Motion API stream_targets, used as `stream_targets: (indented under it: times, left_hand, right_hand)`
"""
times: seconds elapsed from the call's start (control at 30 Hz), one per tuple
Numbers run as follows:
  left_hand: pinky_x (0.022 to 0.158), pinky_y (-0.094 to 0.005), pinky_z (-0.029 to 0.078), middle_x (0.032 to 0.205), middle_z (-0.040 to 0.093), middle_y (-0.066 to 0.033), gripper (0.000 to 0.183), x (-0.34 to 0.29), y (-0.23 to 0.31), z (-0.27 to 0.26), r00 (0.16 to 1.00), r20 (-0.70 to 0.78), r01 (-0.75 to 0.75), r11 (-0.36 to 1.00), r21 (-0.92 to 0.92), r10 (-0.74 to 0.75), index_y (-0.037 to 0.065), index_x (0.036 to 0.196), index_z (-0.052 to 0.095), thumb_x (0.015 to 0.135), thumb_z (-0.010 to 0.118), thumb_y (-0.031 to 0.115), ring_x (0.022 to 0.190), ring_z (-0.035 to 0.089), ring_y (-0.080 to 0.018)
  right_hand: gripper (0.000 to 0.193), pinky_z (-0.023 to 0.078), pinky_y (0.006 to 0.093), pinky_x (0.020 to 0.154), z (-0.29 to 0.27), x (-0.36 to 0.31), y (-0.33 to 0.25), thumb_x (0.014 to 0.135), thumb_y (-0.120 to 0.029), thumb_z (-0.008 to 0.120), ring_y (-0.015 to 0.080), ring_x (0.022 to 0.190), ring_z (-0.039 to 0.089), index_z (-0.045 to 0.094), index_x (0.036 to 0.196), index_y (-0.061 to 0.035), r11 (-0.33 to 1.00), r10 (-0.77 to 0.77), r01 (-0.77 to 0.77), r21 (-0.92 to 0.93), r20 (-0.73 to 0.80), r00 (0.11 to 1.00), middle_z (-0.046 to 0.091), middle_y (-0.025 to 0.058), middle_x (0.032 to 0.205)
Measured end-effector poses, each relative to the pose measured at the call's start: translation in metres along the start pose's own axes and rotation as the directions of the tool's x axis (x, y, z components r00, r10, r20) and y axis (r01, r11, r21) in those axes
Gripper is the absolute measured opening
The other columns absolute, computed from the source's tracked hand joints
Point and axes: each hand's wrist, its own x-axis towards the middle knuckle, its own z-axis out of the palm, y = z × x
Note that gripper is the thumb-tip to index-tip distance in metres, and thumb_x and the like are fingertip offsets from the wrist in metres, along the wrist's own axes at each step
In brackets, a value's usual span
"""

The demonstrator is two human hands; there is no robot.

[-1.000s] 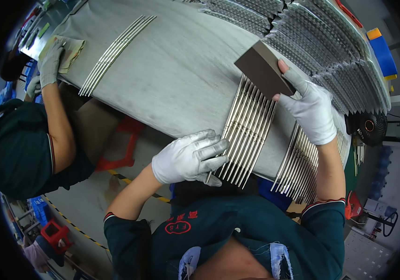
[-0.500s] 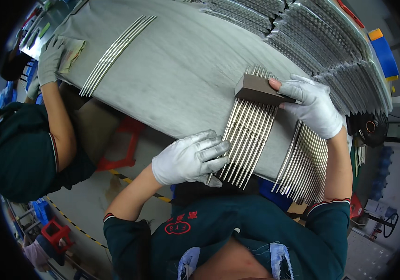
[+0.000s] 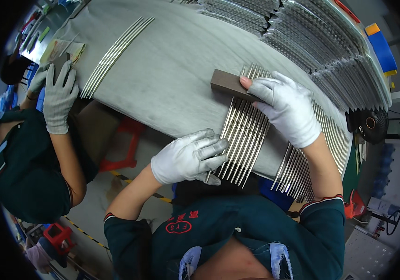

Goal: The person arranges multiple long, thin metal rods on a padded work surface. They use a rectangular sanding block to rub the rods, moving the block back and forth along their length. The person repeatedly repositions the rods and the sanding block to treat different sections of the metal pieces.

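A row of thin silver metal rods [image 3: 245,142] lies side by side on the grey-covered table in front of me, with the near ends past its edge. My left hand [image 3: 189,158], in a white glove with greyed fingertips, is closed at the left edge of this row; a rod end shows between thumb and fingers. My right hand [image 3: 289,106], gloved with a bare thumb tip, grips a dark brown rectangular block [image 3: 231,85]. The block lies crosswise over the rods toward their far ends, its left end past the row. The hand hides its right end.
More rods [image 3: 298,172] lie to the right, partly behind my right forearm. Several rods [image 3: 116,58] rest at the far left, near a co-worker's gloved hand [image 3: 60,100] and a cloth [image 3: 77,50]. Stacks of plastic-wrapped ridged grey sheets [image 3: 316,42] line the back right.
My right hand and the block have slid left across the rods. My left hand stays nearly still. At far left, the co-worker's hands have shifted, uncovering more of the cloth.
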Motion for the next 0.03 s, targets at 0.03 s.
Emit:
stream_targets:
  times: [0.03]
  left_hand:
    - [0.099, -0.0472, 0.054, 0.129, 0.06, -0.0122, 0.066, 0.0006, -0.0004, -0.0016, 1.0, 0.004, -0.003, 1.0, 0.003, 0.003, 0.012, 0.113, 0.067, 0.067, 0.08, 0.058, 0.109, 0.066, -0.0351]
  right_hand:
    - [0.059, 0.047, 0.0428, 0.106, 0.0022, 0.0048, 0.0018, 0.085, -0.014, 0.072, 0.0263, 0.105, 0.068, 0.059, 0.141, -0.0264, 1.0, -0.005, 0.005, 0.022, 0.001, 1.0, 0.072, 0.0037, 0.11]
